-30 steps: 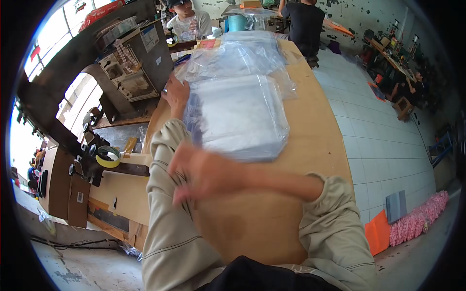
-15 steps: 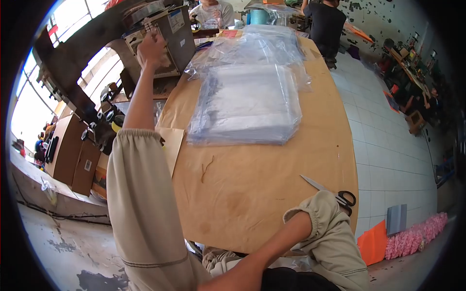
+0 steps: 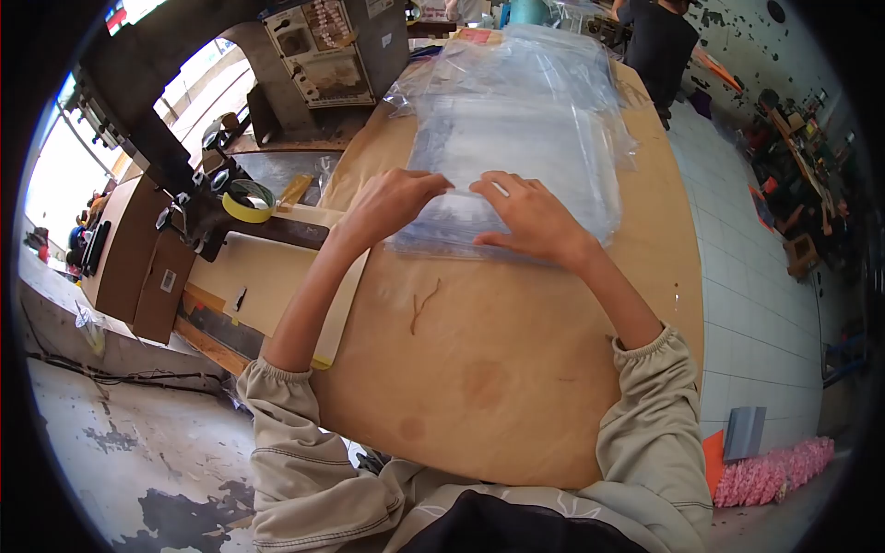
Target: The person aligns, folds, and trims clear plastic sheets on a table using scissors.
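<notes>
A stack of clear plastic sheets or bags [image 3: 553, 138] lies on the brown paper-covered table [image 3: 516, 369]. Over its near left part, my left hand [image 3: 392, 205] is bent with the fingers pressed together; whether a thin film is between the fingertips cannot be made out. Just to the right, my right hand [image 3: 533, 217] rests palm down on the near part of the stack, thumb held apart from the fingers. A small gap separates the two hands. More clear plastic [image 3: 525, 64] is heaped behind the stack.
A machine with a metal control box [image 3: 323, 55] stands at the back left. Near it are a yellow tape roll [image 3: 247, 201] and a cream board [image 3: 267, 276]. Brown string [image 3: 424, 304] lies on the table. A person in dark clothes [image 3: 656, 46] is at the far right; pink material [image 3: 774, 472] is on the floor.
My left hand has come down from the machine's control box to the plastic stack. My right hand has moved forward onto it. The scissors no longer show, and the view has shifted left.
</notes>
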Available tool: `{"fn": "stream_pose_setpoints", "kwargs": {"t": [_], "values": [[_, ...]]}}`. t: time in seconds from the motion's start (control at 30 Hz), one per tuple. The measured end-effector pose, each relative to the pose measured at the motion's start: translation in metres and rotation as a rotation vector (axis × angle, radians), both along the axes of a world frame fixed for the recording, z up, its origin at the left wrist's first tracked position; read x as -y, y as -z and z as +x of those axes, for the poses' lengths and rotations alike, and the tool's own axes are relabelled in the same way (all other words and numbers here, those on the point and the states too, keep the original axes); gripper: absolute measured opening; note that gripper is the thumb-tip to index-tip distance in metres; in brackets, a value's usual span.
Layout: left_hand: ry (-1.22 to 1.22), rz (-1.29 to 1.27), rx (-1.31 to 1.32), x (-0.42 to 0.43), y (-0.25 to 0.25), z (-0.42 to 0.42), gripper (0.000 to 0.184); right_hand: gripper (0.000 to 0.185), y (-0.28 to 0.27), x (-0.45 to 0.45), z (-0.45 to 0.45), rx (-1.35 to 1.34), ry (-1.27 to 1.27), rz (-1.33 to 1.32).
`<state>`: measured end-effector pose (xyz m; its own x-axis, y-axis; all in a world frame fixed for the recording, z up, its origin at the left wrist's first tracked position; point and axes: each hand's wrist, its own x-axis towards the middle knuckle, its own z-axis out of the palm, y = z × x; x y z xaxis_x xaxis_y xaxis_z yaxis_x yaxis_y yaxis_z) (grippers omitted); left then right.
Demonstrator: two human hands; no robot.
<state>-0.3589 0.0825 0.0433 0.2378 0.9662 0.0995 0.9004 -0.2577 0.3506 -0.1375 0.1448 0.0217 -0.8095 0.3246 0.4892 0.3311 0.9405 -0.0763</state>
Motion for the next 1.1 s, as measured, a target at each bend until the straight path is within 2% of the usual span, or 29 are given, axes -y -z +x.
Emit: {"fn": "stream_pose_setpoints", "kwargs": {"t": [0.07,0.17,0.2,0.3,0.33,0.4,0.43,0.47,0.57,0.67,0.77,1.0,1.07,1.1], "values": [[0.008,0.132,0.016,-0.004,0.004,-0.004,0.039,0.038,0.002,-0.009,-0.007,0.027,0.033,-0.002],[-0.060,0.970,0.043,-0.005,0.019,0.006,0.036,0.041,-0.001,-0.030,-0.005,0.064,0.109,0.064],[-0.106,1.040,0.192,-0.005,0.028,0.004,0.037,0.044,-0.003,-0.033,-0.002,0.080,0.136,0.090],[-0.160,0.997,0.179,-0.005,0.055,-0.011,0.039,0.054,-0.020,-0.035,0.001,-0.058,0.185,0.150],[-0.051,0.732,0.156,-0.006,0.053,-0.016,0.039,0.057,-0.025,-0.034,0.001,0.011,0.225,0.229],[0.057,0.476,0.077,-0.006,0.044,-0.016,0.039,0.061,-0.030,-0.031,0.003,0.154,0.309,0.390],[0.111,0.349,0.040,-0.007,0.043,-0.014,0.040,0.057,-0.028,-0.031,0.004,0.135,0.251,0.365],[0.127,0.313,0.123,-0.010,0.046,-0.019,0.040,0.053,-0.025,-0.031,0.005,0.114,0.192,0.340],[0.207,0.350,0.138,-0.017,0.047,-0.029,0.032,0.039,-0.011,-0.035,0.007,0.161,0.041,0.218],[0.029,0.123,0.190,-0.013,0.034,-0.023,0.023,0.033,-0.006,-0.031,0.005,0.167,-0.001,0.098],[-0.078,0.412,0.142,-0.013,0.040,-0.015,0.017,0.041,-0.008,-0.026,0.001,0.169,0.038,0.111],[-0.168,0.592,0.212,-0.014,0.034,-0.003,0.010,0.042,-0.009,-0.020,-0.002,0.122,0.070,0.249],[-0.162,0.553,0.200,-0.014,0.032,-0.005,0.013,0.039,-0.007,-0.020,-0.003,0.162,0.115,0.259],[-0.179,0.653,0.231,-0.014,0.032,-0.003,0.016,0.038,-0.005,-0.020,-0.004,0.181,0.133,0.263]]}}
